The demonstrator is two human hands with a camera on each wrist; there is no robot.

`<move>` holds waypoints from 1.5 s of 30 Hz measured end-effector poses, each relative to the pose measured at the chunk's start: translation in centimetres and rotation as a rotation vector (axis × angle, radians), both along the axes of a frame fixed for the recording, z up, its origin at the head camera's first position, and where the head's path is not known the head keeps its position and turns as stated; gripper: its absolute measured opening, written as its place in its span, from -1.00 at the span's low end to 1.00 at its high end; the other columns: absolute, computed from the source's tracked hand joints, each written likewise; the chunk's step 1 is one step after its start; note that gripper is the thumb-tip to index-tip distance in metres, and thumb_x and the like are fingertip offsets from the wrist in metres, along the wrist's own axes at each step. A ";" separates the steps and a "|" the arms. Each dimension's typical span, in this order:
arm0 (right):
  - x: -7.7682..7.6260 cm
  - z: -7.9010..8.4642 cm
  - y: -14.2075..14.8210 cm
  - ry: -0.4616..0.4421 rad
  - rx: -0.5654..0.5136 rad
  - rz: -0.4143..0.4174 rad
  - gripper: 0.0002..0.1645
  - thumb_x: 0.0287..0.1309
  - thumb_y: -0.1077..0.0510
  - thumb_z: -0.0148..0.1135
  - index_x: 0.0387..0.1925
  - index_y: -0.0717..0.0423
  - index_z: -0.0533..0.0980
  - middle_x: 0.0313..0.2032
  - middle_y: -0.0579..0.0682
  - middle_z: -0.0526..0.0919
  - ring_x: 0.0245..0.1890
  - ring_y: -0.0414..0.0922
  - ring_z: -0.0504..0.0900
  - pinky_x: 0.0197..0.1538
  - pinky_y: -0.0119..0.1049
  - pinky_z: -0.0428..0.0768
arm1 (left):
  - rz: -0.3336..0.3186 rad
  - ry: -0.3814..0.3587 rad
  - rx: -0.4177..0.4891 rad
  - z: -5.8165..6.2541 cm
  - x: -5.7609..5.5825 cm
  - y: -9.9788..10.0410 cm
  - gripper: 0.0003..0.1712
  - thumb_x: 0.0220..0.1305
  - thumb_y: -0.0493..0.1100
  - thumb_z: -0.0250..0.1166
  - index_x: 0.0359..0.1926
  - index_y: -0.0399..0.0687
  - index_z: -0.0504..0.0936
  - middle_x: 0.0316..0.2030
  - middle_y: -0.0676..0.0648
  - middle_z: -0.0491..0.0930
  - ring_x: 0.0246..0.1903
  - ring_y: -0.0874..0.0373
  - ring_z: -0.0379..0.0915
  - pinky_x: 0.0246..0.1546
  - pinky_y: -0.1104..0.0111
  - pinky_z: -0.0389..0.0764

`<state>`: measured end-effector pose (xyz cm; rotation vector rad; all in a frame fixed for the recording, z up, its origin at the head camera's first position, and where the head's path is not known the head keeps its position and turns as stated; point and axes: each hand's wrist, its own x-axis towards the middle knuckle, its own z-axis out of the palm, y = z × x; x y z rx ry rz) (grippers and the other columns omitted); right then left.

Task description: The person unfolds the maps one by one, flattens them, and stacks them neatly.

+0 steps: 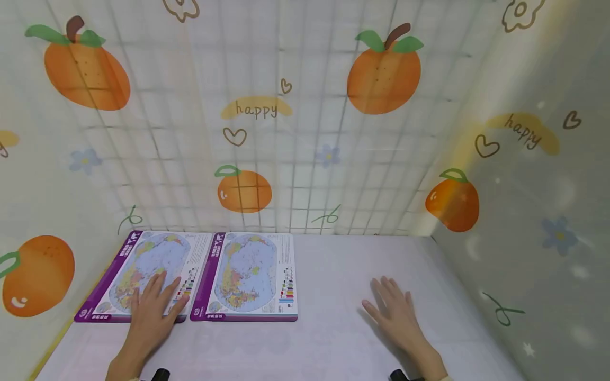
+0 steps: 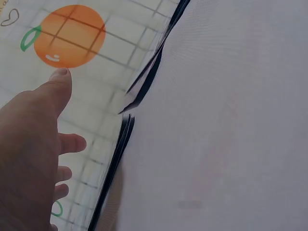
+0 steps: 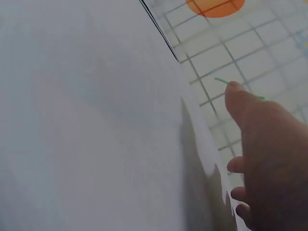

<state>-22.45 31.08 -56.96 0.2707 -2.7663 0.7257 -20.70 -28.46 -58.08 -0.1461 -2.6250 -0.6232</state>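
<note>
Two flat world maps with purple edges lie side by side on the white table, a left map (image 1: 180, 246) and a right map (image 1: 254, 275). My left hand (image 1: 154, 304) is over the near part of the left map, fingers spread and nothing gripped; whether it touches the map cannot be told. The left wrist view shows that hand (image 2: 29, 144) from the side, with the maps' thin dark edges beyond. Over the table's right part is my right hand (image 1: 395, 312), its fingers straight and holding nothing. Its shadow falls beside it. In the right wrist view the hand (image 3: 274, 149) shows at the right.
The white table (image 1: 329, 338) runs back to a curtain (image 1: 305, 132) printed with oranges, in front of a wire grid. Curtain panels also stand at the left and right sides. A black strap part (image 1: 161, 374) shows at the left wrist, another (image 1: 397, 375) at the right.
</note>
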 end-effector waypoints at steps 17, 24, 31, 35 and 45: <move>0.5 0.0 -4.8 0.005 0.062 0.056 -0.08 0.37 -0.36 0.24 0.53 0.08 0.36 0.56 0.30 0.28 0.59 0.35 0.13 0.49 0.57 -0.08 | -0.025 -0.013 0.004 0.8 0.1 1.6 -0.32 0.48 0.22 0.25 0.41 -0.09 0.55 0.53 -0.42 0.26 0.53 -0.40 0.06 0.43 -0.52 -0.19; 0.9 0.0 -6.4 0.026 0.072 0.101 -0.08 0.35 -0.33 0.28 0.52 0.10 0.38 0.53 0.29 0.33 0.56 0.35 0.22 0.49 0.55 0.02 | -0.056 0.021 -0.005 0.5 0.2 2.9 -0.34 0.44 0.21 0.29 0.36 -0.09 0.60 0.48 -0.40 0.36 0.50 -0.38 0.14 0.42 -0.50 -0.10; 0.7 0.7 -7.5 0.026 0.064 0.151 -0.08 0.33 -0.34 0.30 0.50 0.12 0.41 0.54 0.26 0.33 0.59 0.31 0.20 0.52 0.49 0.06 | -0.076 0.032 -0.003 0.3 0.3 3.5 -0.40 0.42 0.18 0.33 0.28 -0.10 0.67 0.46 -0.39 0.40 0.49 -0.37 0.19 0.43 -0.49 -0.08; 0.6 1.1 -8.3 -0.002 0.071 0.185 -0.11 0.34 -0.38 0.28 0.44 0.13 0.48 0.54 0.28 0.31 0.60 0.31 0.17 0.53 0.47 0.08 | -0.082 0.012 -0.003 0.1 0.4 3.6 -0.41 0.41 0.20 0.33 0.24 -0.10 0.70 0.46 -0.37 0.40 0.49 -0.37 0.19 0.43 -0.49 -0.09; 0.3 2.3 -11.4 -0.113 0.043 0.232 -0.06 0.33 -0.44 0.23 0.37 0.22 0.51 0.52 0.37 0.32 0.60 0.37 0.12 0.57 0.40 0.04 | -0.084 0.010 0.001 -0.2 0.4 4.1 -0.39 0.39 0.24 0.33 0.24 -0.07 0.71 0.45 -0.35 0.43 0.48 -0.35 0.21 0.46 -0.46 -0.10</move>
